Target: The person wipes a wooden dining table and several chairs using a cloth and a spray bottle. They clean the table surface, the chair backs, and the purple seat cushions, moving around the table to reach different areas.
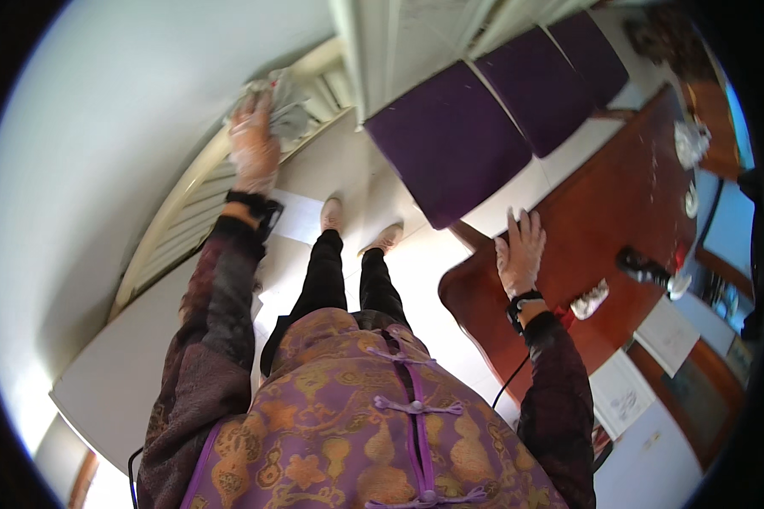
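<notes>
My left hand (254, 143), in a clear plastic glove, reaches up to the top of a cream slatted headboard or rail (194, 172) against the wall. Its fingers rest on a crumpled pale cloth or plastic (290, 108); whether they grip it cannot be told. My right hand (521, 248), also in a clear glove, has its fingers apart over the near edge of a reddish-brown wooden table (586, 210), with nothing in it. Beyond the right wrist, a crumpled white item (589, 300) and a dark bottle (643, 266) lie on the table.
Purple seat cushions (452, 143) line up in front, beside the table. A crumpled clear plastic bag (691, 145) and a white roll (692, 200) are at the table's far side. A pale flat surface (140, 362) lies left of my legs. A dark cable hangs near my right arm.
</notes>
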`<act>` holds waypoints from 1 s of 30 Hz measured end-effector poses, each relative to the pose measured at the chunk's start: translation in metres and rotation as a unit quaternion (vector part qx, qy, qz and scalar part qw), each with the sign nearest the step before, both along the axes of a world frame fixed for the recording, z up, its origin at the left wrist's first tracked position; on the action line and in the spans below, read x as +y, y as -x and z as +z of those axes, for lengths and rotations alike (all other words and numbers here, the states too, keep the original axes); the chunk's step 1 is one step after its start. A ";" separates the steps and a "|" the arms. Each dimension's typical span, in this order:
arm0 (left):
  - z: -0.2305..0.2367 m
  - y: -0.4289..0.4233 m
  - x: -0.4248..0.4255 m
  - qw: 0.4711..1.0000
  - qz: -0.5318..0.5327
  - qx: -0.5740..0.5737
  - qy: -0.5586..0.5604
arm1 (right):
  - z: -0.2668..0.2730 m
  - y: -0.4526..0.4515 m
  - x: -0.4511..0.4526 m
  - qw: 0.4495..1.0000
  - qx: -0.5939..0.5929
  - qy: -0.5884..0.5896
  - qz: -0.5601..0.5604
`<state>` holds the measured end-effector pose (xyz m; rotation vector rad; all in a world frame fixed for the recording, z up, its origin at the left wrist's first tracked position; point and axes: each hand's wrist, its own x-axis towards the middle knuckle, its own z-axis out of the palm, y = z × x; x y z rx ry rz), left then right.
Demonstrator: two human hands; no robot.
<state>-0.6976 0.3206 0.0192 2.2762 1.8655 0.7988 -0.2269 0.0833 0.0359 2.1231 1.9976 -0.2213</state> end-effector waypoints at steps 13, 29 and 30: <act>-0.104 -0.138 0.008 0.944 -0.224 -0.100 0.223 | -0.004 -0.098 0.064 0.983 -0.034 -0.136 -0.123; -0.217 -0.235 -0.069 0.865 -0.307 0.293 0.268 | -0.020 -0.106 0.065 0.981 0.021 -0.149 -0.120; -0.216 -0.237 -0.074 0.854 -0.338 0.271 0.289 | -0.020 -0.106 0.064 0.982 0.017 -0.144 -0.122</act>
